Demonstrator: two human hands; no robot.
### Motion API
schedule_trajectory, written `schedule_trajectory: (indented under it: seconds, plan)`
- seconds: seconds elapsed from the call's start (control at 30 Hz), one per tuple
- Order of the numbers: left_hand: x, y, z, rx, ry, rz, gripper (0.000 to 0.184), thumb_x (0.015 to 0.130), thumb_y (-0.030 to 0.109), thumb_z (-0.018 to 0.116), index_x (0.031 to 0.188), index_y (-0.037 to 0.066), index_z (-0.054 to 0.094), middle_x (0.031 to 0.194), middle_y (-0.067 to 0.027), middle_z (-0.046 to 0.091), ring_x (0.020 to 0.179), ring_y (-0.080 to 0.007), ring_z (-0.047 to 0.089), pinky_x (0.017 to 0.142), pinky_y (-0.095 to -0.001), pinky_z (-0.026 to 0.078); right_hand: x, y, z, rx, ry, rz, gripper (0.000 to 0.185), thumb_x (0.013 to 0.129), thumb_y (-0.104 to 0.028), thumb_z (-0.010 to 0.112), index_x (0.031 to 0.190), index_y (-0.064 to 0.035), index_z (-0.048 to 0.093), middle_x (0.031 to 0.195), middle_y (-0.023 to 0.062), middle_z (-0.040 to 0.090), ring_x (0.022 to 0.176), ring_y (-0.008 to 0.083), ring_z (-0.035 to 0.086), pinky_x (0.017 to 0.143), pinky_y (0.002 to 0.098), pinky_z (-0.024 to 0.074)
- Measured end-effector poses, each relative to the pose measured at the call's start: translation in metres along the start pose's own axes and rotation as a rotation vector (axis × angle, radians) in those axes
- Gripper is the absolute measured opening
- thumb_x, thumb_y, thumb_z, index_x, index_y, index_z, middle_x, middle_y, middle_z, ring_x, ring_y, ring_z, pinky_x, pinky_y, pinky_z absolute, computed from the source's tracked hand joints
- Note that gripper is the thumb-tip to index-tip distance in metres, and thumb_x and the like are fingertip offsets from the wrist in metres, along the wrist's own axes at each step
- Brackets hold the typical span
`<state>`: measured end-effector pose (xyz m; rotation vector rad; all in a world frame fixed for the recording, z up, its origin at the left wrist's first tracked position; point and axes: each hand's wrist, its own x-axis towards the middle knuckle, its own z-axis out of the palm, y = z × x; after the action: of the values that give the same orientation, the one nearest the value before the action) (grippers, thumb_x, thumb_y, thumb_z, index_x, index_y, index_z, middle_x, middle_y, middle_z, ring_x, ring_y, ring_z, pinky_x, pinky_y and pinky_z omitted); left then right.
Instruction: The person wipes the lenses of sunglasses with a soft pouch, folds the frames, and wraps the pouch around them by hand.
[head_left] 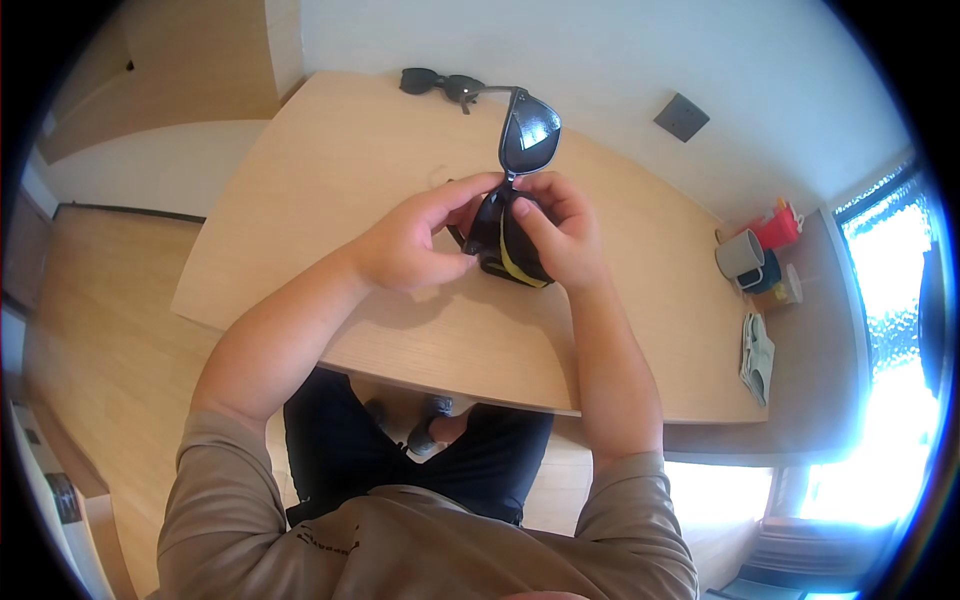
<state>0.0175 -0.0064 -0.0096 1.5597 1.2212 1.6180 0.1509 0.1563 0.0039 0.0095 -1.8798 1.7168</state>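
Black sunglasses (530, 135) are showing one arm (494, 89) not folded yet tho; left hand (405, 235) is gripping them, right hand (574, 232) is clutching some yellow-striped dark case (524, 248).

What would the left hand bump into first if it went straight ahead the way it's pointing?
Probably the held sunglasses, right in front of the left hand; the right hand lies beyond. Exact depth is hard to judge.

Glossy held sunglasses (527, 150), smooth wood-grain desk (300, 200)
The lens (532, 138) mirrors light like polished plastic; the T-shirt (430, 545) is soft-looking, creased, matt cloth.
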Motion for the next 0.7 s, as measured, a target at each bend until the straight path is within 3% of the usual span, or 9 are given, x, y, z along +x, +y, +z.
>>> schedule_trajectory:
  seconds: [0.37,0.7]
  plan:
    - [0.000,-0.001,0.001,0.170,-0.046,0.004,0.073,0.078,-0.005,0.061,0.146,0.002,0.037,0.108,-0.0071,0.061,0.097,-0.0147,0.056,0.090,-0.0298,0.045,-0.003,0.004,0.003,-0.040,0.003,0.111,0.029,0.086,-0.012,0.072,0.109,0.0005,0.059,0.103,0.0079,0.066,0.095,0.0125,0.061,0.084,0.0295,0.0501]
    - [0.000,-0.007,0.002,0.047,-0.018,-0.097,0.074,0.079,-0.007,0.061,0.147,0.004,0.034,0.117,-0.0088,0.058,0.103,-0.0153,0.057,0.084,-0.0290,0.048,0.000,-0.001,0.008,-0.201,-0.023,0.199,0.046,0.077,-0.024,0.080,0.111,-0.0003,0.059,0.100,0.0078,0.065,0.095,0.0155,0.062,0.085,0.0312,0.0501]
